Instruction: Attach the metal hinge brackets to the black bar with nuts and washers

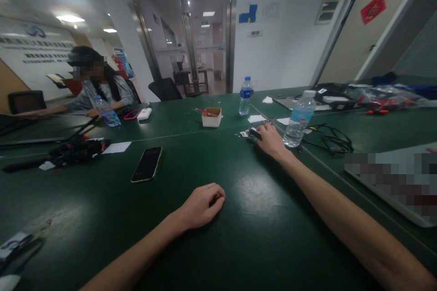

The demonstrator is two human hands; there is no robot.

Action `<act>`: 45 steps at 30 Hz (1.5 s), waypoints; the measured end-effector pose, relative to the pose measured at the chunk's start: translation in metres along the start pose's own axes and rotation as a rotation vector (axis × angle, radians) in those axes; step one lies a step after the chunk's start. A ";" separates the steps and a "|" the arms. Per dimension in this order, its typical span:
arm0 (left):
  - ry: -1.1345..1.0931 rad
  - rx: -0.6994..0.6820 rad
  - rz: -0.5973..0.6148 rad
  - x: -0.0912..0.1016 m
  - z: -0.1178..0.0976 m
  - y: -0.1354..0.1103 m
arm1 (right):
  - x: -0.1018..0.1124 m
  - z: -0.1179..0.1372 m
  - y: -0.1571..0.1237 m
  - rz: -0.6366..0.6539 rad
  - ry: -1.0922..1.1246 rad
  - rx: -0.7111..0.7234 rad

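I've got the left hand [203, 205] closest in on the surface [191, 159], fingers loosely curled, gap to the thumb, nothing visible inside. Right hand [270, 138] sits nearer the far edge, fingers pinching a dark block [255, 133]. Block pokes out left of them, long axis more along that edge than toward it. White bits [244, 134] just off its left end; box [211, 120] farther left, beyond.

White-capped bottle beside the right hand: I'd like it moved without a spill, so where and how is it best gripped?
Probably around the blue label, about mid-height: the bottle stands upright and its body looks round. Come from the right, above the black cable, since the right hand sits close on its left.
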State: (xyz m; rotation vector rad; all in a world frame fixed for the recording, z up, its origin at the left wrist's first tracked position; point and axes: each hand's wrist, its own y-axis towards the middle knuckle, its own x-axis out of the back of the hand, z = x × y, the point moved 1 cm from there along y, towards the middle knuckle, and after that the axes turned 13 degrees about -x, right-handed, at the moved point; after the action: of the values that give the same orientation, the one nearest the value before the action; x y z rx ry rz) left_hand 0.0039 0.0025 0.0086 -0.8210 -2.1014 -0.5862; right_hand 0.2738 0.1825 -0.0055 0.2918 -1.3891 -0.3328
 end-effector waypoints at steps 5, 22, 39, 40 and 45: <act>0.023 -0.009 -0.008 -0.001 0.002 0.000 | 0.015 0.001 0.007 -0.010 0.075 -0.039; 0.117 0.080 -0.136 -0.003 0.003 0.003 | 0.120 0.110 -0.092 1.084 -0.115 0.362; -0.022 -0.111 0.064 0.004 -0.010 -0.003 | -0.035 -0.018 -0.008 0.118 0.026 -0.166; -0.024 -0.117 0.060 0.005 -0.011 -0.003 | -0.040 -0.021 -0.005 0.103 0.049 -0.161; -0.023 -0.144 0.041 0.005 -0.013 -0.003 | -0.055 -0.030 0.018 0.188 0.089 -0.305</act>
State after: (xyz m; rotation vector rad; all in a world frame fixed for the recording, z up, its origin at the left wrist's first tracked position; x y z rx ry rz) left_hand 0.0060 -0.0056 0.0200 -0.9533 -2.0766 -0.7152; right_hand 0.2962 0.2211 -0.0526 -0.0747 -1.2463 -0.3654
